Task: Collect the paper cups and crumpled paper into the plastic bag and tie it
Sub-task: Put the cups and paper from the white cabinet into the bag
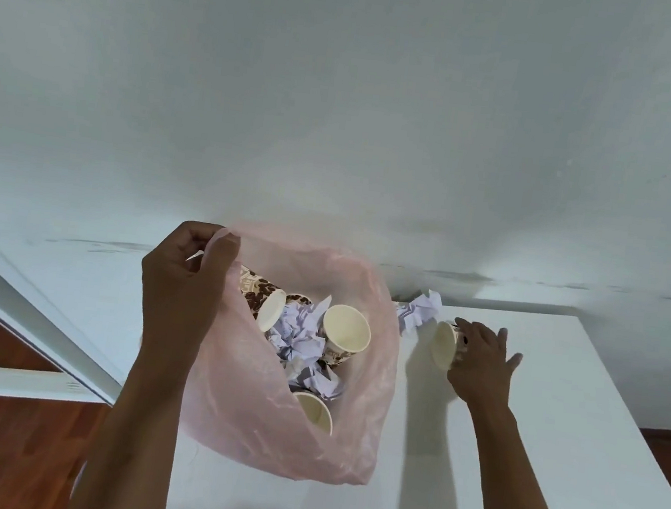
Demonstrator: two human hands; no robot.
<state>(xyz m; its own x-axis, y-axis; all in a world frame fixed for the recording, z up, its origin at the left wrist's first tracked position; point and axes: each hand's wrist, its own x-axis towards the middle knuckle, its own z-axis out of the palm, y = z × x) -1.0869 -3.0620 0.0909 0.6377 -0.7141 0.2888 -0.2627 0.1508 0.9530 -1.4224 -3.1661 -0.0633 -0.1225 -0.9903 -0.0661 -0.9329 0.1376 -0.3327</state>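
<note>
A pink translucent plastic bag (347, 431) stands open on the white table (552, 467). My left hand (184, 279) grips the bag's rim at its upper left and holds the mouth up. Inside lie three paper cups (345, 333) with brown coffee-bean print and several crumpled white papers (302, 344). To the right of the bag, my right hand (480, 363) curls around another paper cup (442, 344) lying on its side on the table, its mouth facing the bag. One crumpled paper (419, 312) lies on the table by the wall, just left of that cup.
A white wall (342, 108) rises directly behind the table. The table's right edge (639, 435) runs diagonally down to the right. A white door frame (26, 311) and brown wood floor (2, 446) are at the left.
</note>
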